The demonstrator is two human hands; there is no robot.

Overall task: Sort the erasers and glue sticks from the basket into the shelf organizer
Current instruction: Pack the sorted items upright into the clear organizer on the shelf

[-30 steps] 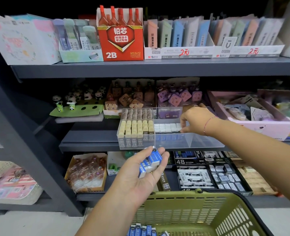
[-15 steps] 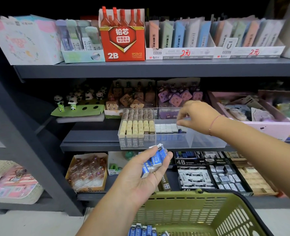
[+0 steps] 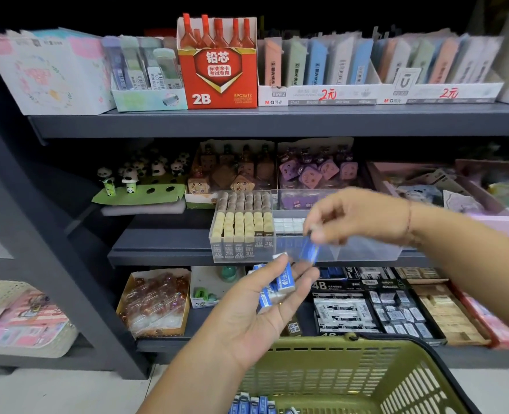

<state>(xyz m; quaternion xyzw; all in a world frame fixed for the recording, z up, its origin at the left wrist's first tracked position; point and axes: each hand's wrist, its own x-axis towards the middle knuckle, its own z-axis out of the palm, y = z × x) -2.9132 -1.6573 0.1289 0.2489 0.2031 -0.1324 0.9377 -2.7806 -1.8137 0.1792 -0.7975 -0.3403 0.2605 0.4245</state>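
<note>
The fingers of my right hand pinched one blurred blue eraser just before the clear shelf organizer. My left hand cupped several erasers above the green basket.

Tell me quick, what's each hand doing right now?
Left hand: holding a small stack of erasers, thumb over them.
Right hand: pinching one blue eraser, motion-blurred.
</note>
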